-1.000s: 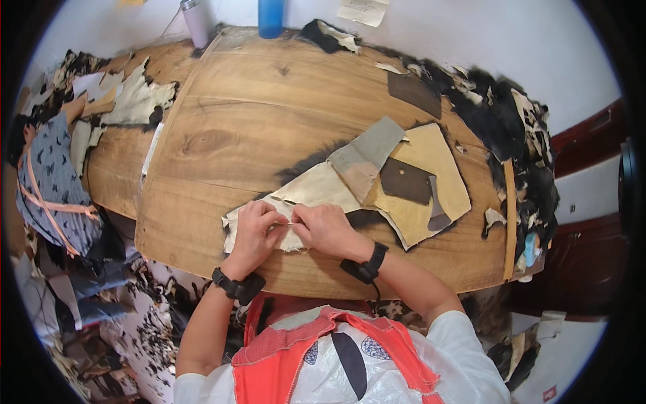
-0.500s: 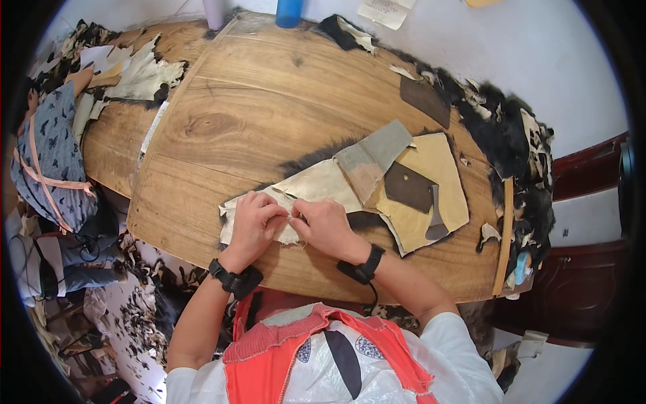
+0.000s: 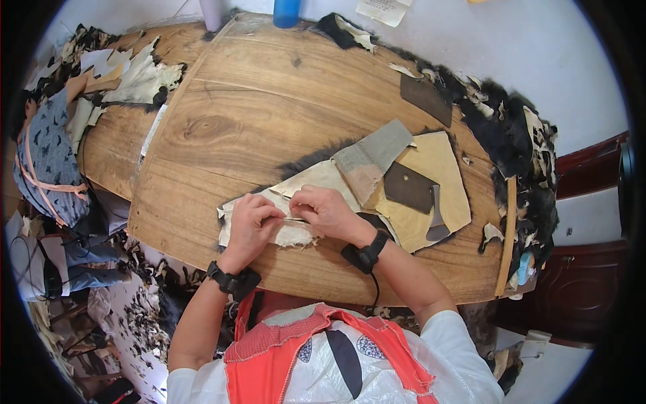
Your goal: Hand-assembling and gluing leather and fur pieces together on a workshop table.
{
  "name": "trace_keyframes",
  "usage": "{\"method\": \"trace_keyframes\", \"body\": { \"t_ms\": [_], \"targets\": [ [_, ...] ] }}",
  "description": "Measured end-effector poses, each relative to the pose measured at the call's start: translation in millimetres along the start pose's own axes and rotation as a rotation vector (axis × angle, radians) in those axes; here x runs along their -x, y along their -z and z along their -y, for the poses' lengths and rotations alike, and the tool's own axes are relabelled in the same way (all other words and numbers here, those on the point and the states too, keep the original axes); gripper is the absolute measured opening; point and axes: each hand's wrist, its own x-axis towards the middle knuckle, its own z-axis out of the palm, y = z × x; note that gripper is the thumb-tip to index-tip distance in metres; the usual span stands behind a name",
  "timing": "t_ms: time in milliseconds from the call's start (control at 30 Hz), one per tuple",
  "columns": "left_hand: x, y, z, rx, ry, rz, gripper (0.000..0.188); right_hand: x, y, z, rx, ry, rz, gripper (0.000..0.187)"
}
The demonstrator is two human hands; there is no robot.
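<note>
A fur hide piece (image 3: 315,178) lies pale skin side up on the wooden table, black fur showing along its far edge. Over its left part, my left hand (image 3: 250,225) pinches the skin with thumb and fingers together. Close to its right, my right hand (image 3: 324,210) is also closed in a pinch on the same hide, a small gap between the two. Whether anything small sits in the fingertips I cannot make out. A grey flat pattern piece (image 3: 378,149) rests across the hide's right end. Beside it lies a yellowish hide piece (image 3: 447,158) with a dark brown pattern piece (image 3: 409,188) on top.
Black fur scraps (image 3: 498,138) are heaped along the table's right edge, near a wooden strip (image 3: 508,236). Another dark pattern piece (image 3: 426,99) lies at the far right. A blue container (image 3: 286,13) stands at the back. At left, a co-worker (image 3: 50,155) is beside more hides (image 3: 142,77).
My right hand has shifted slightly right and away from my left, widening the gap between the fingertips. Both hands still pinch the hide. The co-worker at left has moved a little.
</note>
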Motion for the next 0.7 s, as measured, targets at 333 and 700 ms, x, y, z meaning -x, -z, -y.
{"method": "trace_keyframes", "body": {
  "t_ms": [333, 700],
  "targets": [
    [2, 1, -1, -0.017, -0.019, 0.003, 0.01, -2, 0, 27, 0.193, -0.005, 0.049, 0.021],
    [2, -6, 5, -0.014, -0.03, -0.03, 0.004, -4, -19, 28, 0.197, 0.037, 0.019, 0.031]
  ]
}}
